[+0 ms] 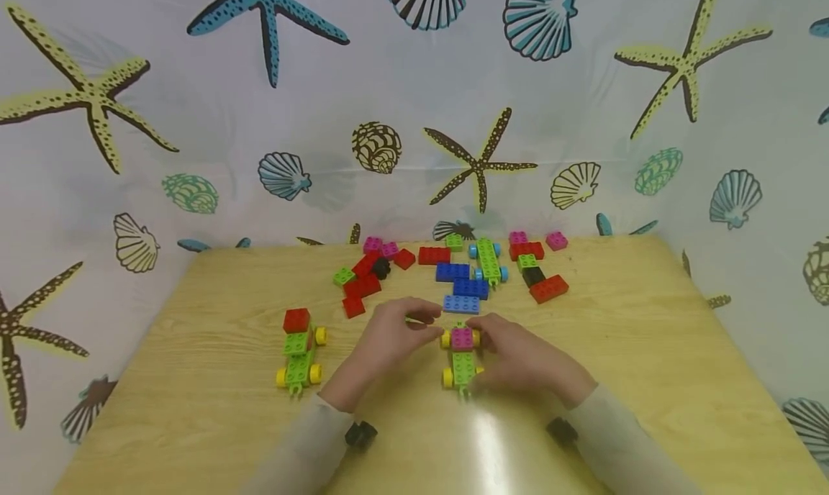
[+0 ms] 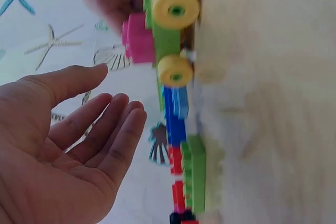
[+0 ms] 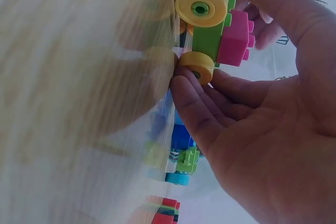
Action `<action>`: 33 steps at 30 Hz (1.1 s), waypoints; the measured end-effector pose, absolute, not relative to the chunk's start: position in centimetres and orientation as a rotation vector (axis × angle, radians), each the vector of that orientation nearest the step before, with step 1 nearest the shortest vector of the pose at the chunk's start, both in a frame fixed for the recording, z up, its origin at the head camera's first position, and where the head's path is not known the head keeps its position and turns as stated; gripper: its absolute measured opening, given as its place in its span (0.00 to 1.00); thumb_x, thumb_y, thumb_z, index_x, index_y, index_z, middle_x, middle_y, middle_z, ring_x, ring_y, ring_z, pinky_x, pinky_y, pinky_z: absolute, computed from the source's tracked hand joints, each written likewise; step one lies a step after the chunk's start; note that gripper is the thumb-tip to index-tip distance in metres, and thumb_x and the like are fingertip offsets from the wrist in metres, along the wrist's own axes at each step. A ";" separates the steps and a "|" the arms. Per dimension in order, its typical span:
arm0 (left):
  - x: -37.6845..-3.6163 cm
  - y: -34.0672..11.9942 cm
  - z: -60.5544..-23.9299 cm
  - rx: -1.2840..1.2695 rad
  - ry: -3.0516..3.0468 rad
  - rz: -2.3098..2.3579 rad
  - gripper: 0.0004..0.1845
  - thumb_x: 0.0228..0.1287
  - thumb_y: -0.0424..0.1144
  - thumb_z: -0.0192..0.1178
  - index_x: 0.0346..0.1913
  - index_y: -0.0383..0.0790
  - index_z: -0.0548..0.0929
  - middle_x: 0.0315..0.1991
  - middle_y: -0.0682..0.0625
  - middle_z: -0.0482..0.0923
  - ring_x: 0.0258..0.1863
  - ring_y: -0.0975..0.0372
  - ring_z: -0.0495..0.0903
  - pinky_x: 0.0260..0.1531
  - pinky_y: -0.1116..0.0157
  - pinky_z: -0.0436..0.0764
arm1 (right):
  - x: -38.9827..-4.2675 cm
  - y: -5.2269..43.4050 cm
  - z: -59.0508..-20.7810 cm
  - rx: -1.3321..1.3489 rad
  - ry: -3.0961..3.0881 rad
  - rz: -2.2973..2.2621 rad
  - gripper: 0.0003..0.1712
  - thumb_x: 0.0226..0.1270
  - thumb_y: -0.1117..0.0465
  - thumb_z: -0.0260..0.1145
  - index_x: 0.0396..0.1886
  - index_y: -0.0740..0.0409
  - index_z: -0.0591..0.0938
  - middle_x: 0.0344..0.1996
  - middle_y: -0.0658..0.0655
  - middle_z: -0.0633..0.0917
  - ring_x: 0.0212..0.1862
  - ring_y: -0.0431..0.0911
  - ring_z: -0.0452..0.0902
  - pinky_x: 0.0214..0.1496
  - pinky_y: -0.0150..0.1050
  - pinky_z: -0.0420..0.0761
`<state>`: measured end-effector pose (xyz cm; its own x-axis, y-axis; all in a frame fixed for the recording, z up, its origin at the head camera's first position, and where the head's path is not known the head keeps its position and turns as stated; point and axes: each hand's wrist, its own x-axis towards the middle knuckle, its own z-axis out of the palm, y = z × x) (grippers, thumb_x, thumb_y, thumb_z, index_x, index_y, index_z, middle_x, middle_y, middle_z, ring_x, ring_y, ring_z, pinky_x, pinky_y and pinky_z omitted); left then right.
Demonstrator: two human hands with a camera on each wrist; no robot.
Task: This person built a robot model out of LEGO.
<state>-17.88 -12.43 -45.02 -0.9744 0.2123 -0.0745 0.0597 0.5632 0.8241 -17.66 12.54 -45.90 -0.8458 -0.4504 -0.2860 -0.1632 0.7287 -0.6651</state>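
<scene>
Closest in are the pale sleeves (image 1: 294, 448), coming up from 7 and 5 o'clock, each with a small black gadget (image 1: 360, 434) near the cuff. Between the hands, a green toy car (image 1: 463, 369) stands lengthwise on the table (image 1: 583, 437); take it as the dial's centre, 12 pointing away from the person. A pink brick (image 1: 462, 339) sits on its 12 o'clock end.

The right hand (image 1: 527, 355), at 3 o'clock, reaches its fingertips to the front wheel (image 3: 194, 62) and its thumb toward the rear wheel (image 3: 201, 1), seemingly a light pinch along the car's side. The left hand (image 1: 395, 333), at 10 o'clock, is apart from the car, thumb and fingers spread and holding nothing.

For a firm fit, the right hand should probably steady the body, since wheels may roll, while the left presses straight down on the pink brick, square over the studs; a sideways push could tip or skid the car. Good practice would also keep the left wrist clear of the second car (image 1: 298, 371) at 9 o'clock, whose red brick (image 1: 296, 320) could be knocked, and the fingers clear of the light-blue brick (image 1: 461, 305) at 12.
</scene>
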 end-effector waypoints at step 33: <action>-19.9 -15.7 -46.6 -0.064 2.829 0.867 0.42 0.63 0.47 0.81 0.75 0.31 0.79 0.70 0.36 0.78 0.65 0.45 0.77 0.75 0.43 0.81 | -17.6 12.5 -45.5 -0.447 2.471 -0.931 0.59 0.57 0.47 0.90 0.85 0.52 0.71 0.73 0.55 0.82 0.73 0.52 0.80 0.81 0.58 0.80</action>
